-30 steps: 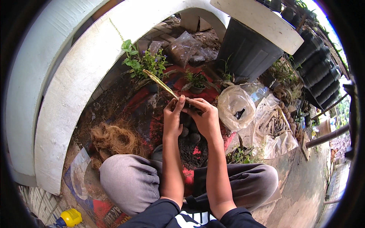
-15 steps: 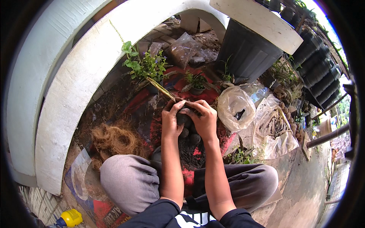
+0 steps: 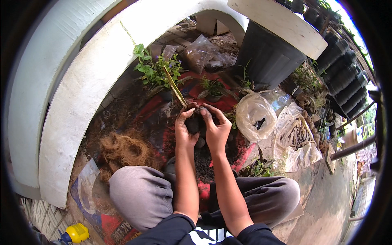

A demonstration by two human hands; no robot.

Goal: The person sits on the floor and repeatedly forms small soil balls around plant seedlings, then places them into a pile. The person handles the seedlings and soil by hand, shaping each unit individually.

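A dark ball of soil (image 3: 193, 123) sits between my hands, above the ground. From its top a long, yellow-edged leaf (image 3: 174, 87) sticks out, tilted up to the left. My left hand (image 3: 185, 130) is wrapped around the ball's left side, soil on its fingers. On the upper right my right hand (image 3: 216, 128) pinches at the ball with thumb and fingers, which are also dirty. Below them, more round soil balls (image 3: 200, 142) lie partly hidden, with loose dark soil (image 3: 204, 165) between my forearms.
Brown coconut-like fibre (image 3: 124, 150) lies to the left. Ahead are small leafy plants (image 3: 157, 69) and a dark planter (image 3: 267, 55). An opened clear plastic bag (image 3: 255, 118) stands at right, near a plastic sheet (image 3: 296, 139). A yellow bottle (image 3: 76, 233) is at lower left.
The leaf now stands steeper, and the soil ball shows more between my hands. My right hand has turned and shifted, its thumb now at the top of the ball.
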